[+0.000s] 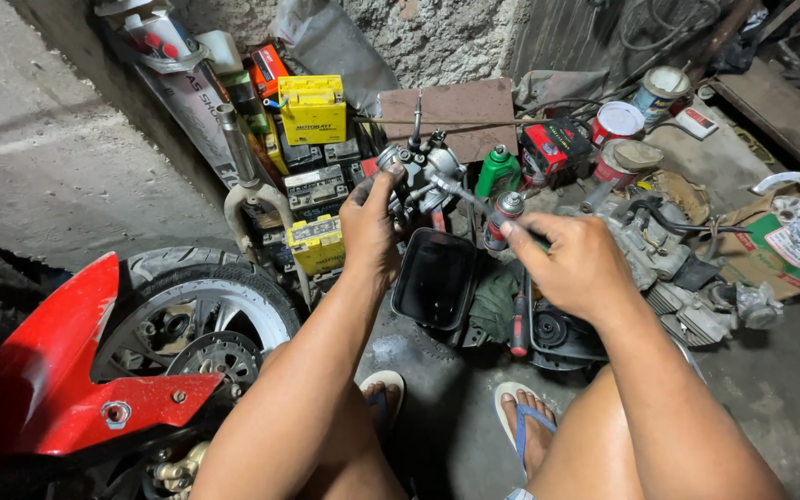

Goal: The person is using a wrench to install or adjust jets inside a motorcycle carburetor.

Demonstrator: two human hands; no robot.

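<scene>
My left hand grips a grey metal carburettor and holds it up in front of me. My right hand is closed round a small spray can with a silver top and dark body, its nozzle end close to the carburettor's right side. Both hands hover above a black plastic tray on the concrete floor. A red-handled screwdriver lies beside the tray on a green rag.
A red motorcycle fender and front wheel stand at the left. Yellow and black batteries are stacked against the wall. A green bottle, red tins and engine parts sit at the right. My sandalled feet rest below.
</scene>
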